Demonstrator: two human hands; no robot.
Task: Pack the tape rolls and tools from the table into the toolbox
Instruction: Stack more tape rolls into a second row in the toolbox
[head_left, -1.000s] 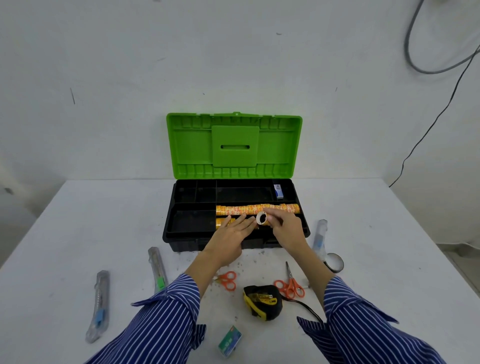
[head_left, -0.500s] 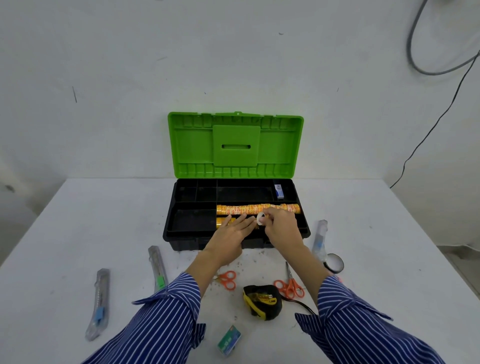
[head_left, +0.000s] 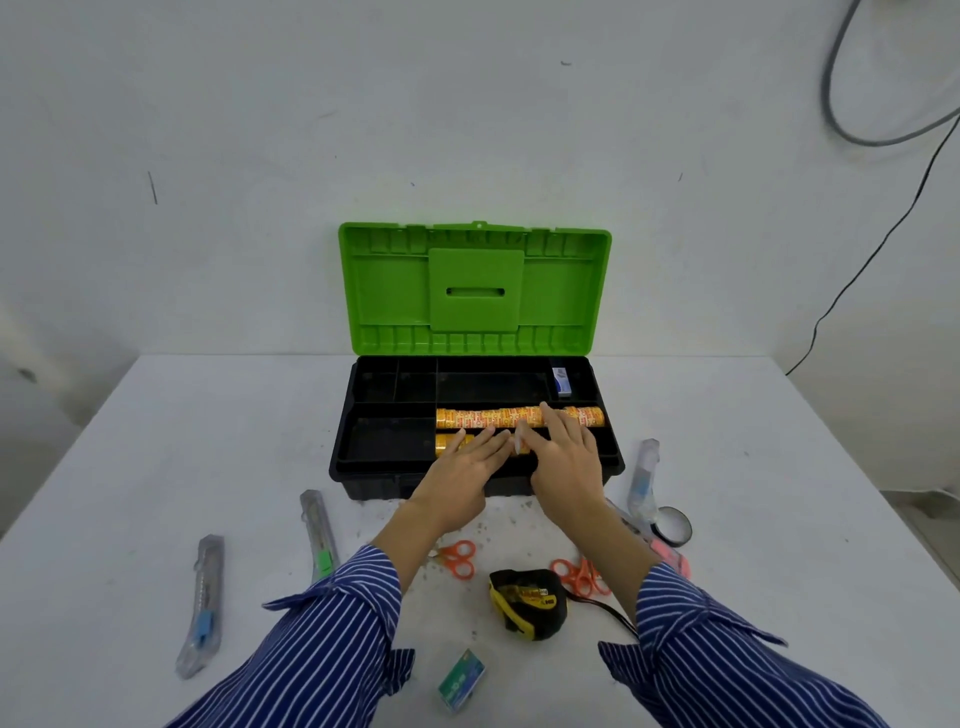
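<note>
Both my hands, left (head_left: 467, 467) and right (head_left: 563, 457), lie flat-fingered, pressing tape rolls (head_left: 519, 417) into the toolbox (head_left: 363, 467); uneven pressure might pop rolls out.

White table (head_left: 156, 467), top scuffed, brown crumbs and specks (head_left: 498, 525) scattered near the middle. Plain white wall (head_left: 260, 130) behind, a few dark marks on it. Grey cable (head_left: 836, 119) looped at upper right. Thin black cable (head_left: 878, 249) running down the wall toward the table's far right corner.
</note>
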